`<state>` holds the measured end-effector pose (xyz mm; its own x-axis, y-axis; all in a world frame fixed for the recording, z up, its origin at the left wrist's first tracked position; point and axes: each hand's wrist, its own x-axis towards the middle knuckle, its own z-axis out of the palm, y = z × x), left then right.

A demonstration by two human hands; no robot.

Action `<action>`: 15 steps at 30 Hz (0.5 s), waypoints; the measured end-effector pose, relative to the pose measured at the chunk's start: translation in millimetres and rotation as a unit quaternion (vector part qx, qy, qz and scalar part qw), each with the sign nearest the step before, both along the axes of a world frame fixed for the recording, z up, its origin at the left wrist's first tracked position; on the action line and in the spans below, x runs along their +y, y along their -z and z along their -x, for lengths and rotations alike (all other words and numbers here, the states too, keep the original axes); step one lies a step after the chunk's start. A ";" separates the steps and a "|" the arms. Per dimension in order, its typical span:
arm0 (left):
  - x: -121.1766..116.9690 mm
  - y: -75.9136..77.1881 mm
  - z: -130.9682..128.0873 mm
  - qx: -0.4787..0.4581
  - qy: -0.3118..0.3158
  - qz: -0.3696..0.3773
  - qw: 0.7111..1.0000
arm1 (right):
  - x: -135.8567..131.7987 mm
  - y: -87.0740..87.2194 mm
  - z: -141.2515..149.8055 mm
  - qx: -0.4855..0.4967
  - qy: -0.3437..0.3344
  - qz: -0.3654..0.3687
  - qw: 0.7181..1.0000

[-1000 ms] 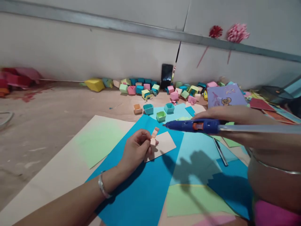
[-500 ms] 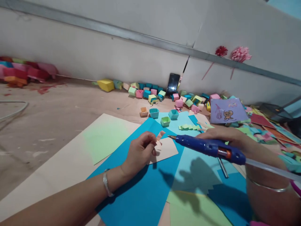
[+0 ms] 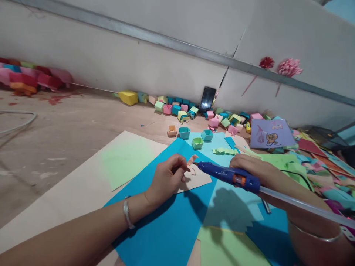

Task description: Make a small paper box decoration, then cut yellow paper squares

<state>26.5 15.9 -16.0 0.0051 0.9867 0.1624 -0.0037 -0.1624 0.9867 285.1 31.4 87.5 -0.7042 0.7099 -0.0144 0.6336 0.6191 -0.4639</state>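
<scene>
1. Reference: 12 o'clock points to the wall, seen from the worker's side; the center is the peach paper strip [image 3: 192, 160].
2. Strip: raised and bent, near the peach card [image 3: 197, 183] on the blue sheet [image 3: 163, 231].
3. Left grip [image 3: 166, 180]: at 8 o'clock, thumb and fingertips pinched on the strip.
4. Glue gun [image 3: 217, 170]: at 3 o'clock, nozzle toward the strip; whether the tip touches it, I cannot tell from here.
5. Right grip [image 3: 263, 177]: between 3 and 4 o'clock, closed around the glue gun.
6. Open paper boxes: lime box [image 3: 198, 143] at 12 o'clock, orange box [image 3: 172, 130] at 11, turquoise box [image 3: 207, 135] at 1.
7. Pale green sheet [image 3: 124, 162]: at 9 o'clock.
8. Purple card [image 3: 273, 131]: at 2 o'clock, bearing drawings.
9. Phone [image 3: 208, 99]: between 12 and 1 o'clock, propped at the wall [image 3: 155, 66].
</scene>
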 end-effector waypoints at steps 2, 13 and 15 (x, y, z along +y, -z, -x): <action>0.1 -0.1 0.1 0.003 -0.003 -0.001 1.000 | 1.4 2.9 0.6 -0.004 -0.002 -0.009 1.000; 2.8 6.9 0.3 0.011 0.016 -0.010 1.000 | 5.7 9.2 4.8 -0.030 -0.014 -0.019 0.999; 2.6 7.3 0.4 0.017 0.016 -0.010 1.000 | 6.5 10.3 5.2 -0.037 -0.016 -0.025 0.999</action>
